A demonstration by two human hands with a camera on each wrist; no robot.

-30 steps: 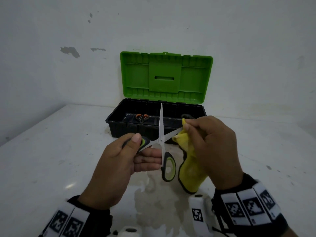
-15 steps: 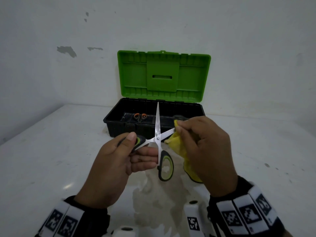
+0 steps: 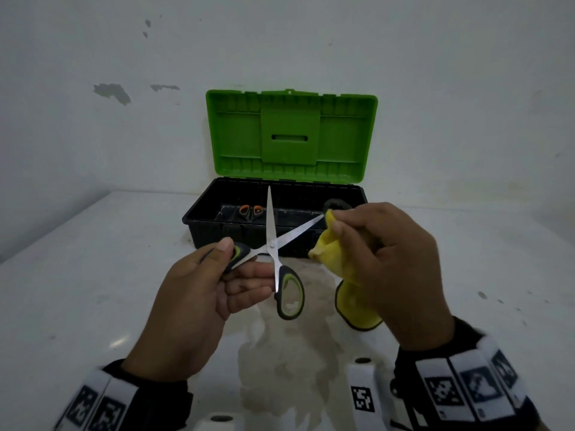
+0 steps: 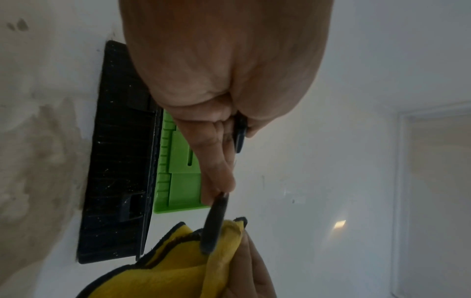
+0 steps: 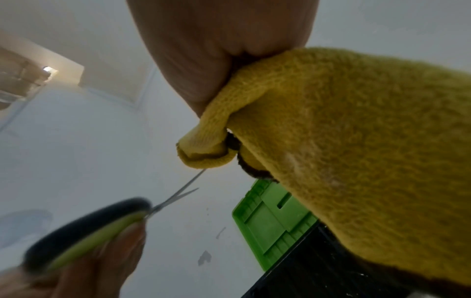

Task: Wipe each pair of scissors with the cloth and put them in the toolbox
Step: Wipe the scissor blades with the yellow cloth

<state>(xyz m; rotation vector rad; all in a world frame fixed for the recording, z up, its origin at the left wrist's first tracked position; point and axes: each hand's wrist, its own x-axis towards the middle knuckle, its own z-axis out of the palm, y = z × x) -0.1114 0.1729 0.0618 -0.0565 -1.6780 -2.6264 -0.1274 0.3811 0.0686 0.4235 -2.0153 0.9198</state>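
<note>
My left hand (image 3: 199, 293) grips one black-and-green handle of a pair of scissors (image 3: 273, 244), held spread wide above the table. One blade points up, the other slants right. My right hand (image 3: 385, 256) pinches a yellow cloth (image 3: 334, 259) around the tip of the slanted blade. The cloth (image 5: 344, 141) fills the right wrist view, the scissors (image 5: 107, 225) blurred below it. The open toolbox (image 3: 280, 219), black with a green lid, stands behind. A small orange-handled pair of scissors (image 3: 250, 210) lies inside it.
The white table (image 3: 93, 275) has a stained patch (image 3: 286, 353) under my hands. A white wall stands close behind the toolbox. In the left wrist view the toolbox (image 4: 117, 161) shows beside my left hand (image 4: 219, 80).
My right hand slid the cloth outward along the slanted blade toward its tip. The scissors stay spread in my left hand.
</note>
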